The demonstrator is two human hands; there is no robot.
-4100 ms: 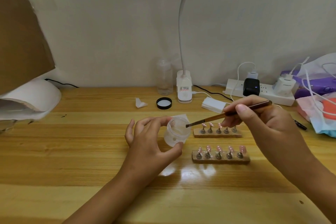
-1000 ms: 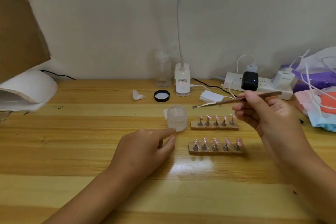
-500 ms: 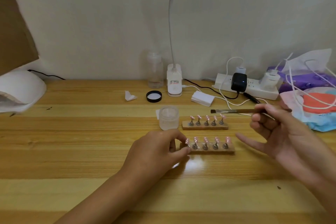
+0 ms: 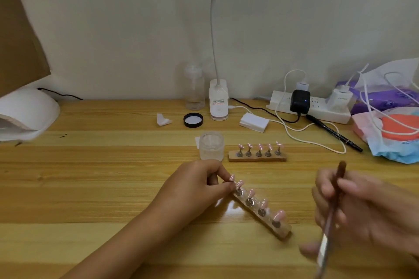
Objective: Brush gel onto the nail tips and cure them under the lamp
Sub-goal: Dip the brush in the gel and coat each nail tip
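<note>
the left hand (image 4: 195, 188) pinches one end of a slim wooden strip of pink nail tips (image 4: 256, 207), set at an angle. the blurred right hand (image 4: 367, 210) grips a thin brown brush (image 4: 328, 231).

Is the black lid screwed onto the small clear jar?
No, the black round lid lies apart, behind the open clear plastic jar.

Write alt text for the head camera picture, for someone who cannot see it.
On a wooden table, the left hand pinches one end of a wooden strip holding five pink nail tips, while the blurred right hand holds a thin brown-handled brush. A clear plastic jar and a second such strip stand behind.
</note>
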